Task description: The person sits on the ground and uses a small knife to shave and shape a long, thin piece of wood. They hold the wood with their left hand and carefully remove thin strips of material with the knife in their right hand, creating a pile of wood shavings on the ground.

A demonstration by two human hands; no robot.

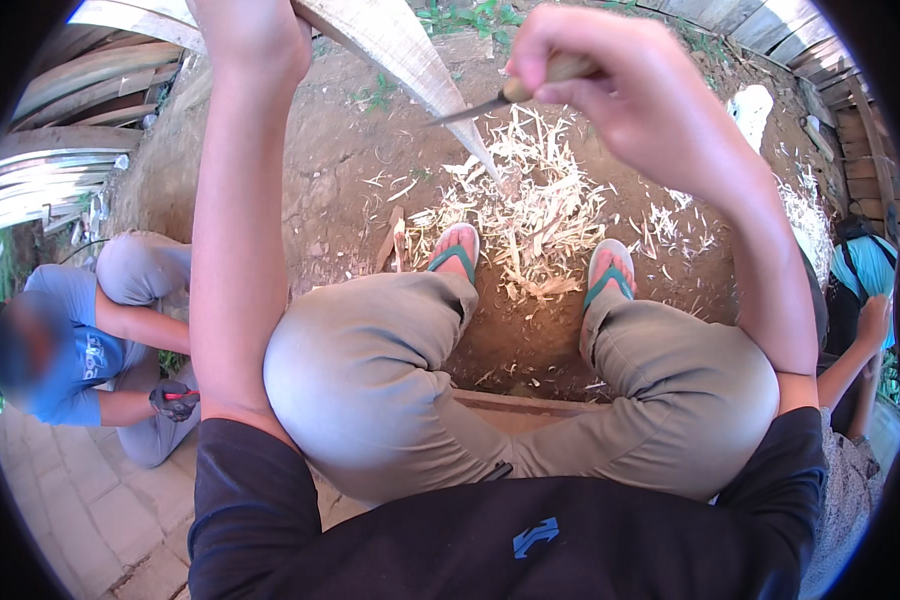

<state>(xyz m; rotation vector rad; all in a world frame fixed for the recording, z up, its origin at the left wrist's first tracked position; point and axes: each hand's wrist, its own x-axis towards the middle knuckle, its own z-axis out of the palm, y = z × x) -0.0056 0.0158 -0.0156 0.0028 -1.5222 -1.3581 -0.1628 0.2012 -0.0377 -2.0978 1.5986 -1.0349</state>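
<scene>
Right hand (620, 105) has its fingers wrapped round the knife (518, 90) handle, probably for control, blade crossing the wood strip (400, 55). Strip slants tip-down to the shavings (545, 215), likely braced there. Left hand (253, 35)'s near its top; fingers cropped, can't tell.

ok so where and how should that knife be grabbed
Best by the knife's tan handle, probably coming from the person's right, fingers wrapped round it: the slim dark blade points left toward the tapered wood piece, away from that side. The right hand holds it there.
</scene>
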